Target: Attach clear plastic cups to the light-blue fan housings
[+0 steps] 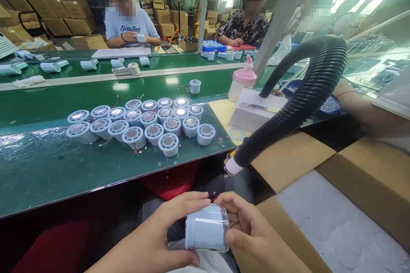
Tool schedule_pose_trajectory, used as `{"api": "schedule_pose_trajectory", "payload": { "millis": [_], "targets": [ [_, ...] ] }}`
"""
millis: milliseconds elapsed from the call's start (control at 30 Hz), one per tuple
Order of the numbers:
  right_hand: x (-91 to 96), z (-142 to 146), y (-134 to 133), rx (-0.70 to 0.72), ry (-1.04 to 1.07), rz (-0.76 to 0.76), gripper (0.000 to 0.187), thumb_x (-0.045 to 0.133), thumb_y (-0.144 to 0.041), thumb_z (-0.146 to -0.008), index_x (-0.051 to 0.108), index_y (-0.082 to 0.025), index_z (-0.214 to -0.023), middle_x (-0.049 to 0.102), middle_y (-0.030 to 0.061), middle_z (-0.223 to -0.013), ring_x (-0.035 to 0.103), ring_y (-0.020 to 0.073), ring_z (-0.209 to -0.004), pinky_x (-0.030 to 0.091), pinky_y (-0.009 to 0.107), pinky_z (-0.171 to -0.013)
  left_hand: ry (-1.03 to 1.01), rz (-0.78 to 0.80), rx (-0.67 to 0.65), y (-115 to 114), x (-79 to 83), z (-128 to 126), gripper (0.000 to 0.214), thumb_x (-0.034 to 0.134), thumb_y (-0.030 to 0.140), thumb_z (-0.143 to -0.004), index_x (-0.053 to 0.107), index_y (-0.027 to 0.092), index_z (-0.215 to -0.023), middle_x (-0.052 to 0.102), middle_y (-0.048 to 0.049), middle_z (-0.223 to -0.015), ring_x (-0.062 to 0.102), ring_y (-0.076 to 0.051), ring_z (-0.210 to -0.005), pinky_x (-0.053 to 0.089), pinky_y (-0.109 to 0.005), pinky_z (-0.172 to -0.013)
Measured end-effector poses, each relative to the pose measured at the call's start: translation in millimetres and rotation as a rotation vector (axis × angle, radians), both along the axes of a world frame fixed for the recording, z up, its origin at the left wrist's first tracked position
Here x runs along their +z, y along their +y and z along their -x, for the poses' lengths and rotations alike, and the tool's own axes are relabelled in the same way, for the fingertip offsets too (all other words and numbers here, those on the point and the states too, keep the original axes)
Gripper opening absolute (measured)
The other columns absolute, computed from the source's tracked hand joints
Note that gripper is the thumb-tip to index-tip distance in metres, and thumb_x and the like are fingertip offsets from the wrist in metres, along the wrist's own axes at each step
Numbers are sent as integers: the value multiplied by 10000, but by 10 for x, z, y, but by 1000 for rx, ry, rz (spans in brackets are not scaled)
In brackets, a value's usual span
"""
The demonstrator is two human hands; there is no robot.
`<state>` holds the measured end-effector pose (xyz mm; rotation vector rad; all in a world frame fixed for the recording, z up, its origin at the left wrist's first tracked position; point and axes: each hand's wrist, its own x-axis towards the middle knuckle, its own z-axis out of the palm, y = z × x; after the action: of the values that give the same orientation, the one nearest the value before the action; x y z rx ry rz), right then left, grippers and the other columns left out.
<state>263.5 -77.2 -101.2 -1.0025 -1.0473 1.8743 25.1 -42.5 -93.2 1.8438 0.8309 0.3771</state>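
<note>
Low in front of my lap, a light-blue cylindrical housing (205, 228) with a clear rim on its right end lies sideways between both hands. My left hand (169, 230) wraps its left end, thumb below and fingers over the top. Around the clear right end, my right hand (246, 226) is closed with its thumb on the near side. Thin red and black wires (213, 197) poke up behind the housing. Beyond my hands, several similar light-blue round units (154, 131) stand in rows on the green bench (48, 166), with round silver-grey discs on top and thin wires trailing.
A black corrugated hose (297, 102) arches from a white box (253, 108) down toward my hands. An open cardboard carton (346, 217) stands at the right. A pink-topped bottle (244, 79) is behind the box. Co-workers sit across the conveyor; another person's arm (361, 104) reaches in at right.
</note>
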Motion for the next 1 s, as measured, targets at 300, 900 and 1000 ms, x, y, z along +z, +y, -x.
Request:
{"api": "schedule_pose_trajectory", "payload": {
  "millis": [300,900,1000],
  "targets": [
    [10,50,36,40,35,94,533,644,-627,-762,461,-176,-979,574,-14,-763,587,86,-555,488,180,-514,-22,-5,-22,10,-27,17,754,775,314,-723,421,377,-1385,429,-68,-1473,374,-291,-1375,324,-499,-1140],
    [-204,262,-53,74,143,625,756,180,-706,-895,583,-67,-934,542,33,-450,466,70,-297,310,93,-262,-24,60,-27,-20,49,-23,748,773,255,-732,399,521,-1324,402,22,-1477,386,-246,-1366,328,-463,-1140],
    [-266,249,-93,81,53,516,847,119,-749,-875,579,-49,-1001,517,21,-448,424,72,-281,280,112,-250,-35,135,16,-51,74,-38,689,743,222,-757,434,491,-1311,410,22,-1455,388,-243,-1358,349,-422,-1136]
  ]
}}
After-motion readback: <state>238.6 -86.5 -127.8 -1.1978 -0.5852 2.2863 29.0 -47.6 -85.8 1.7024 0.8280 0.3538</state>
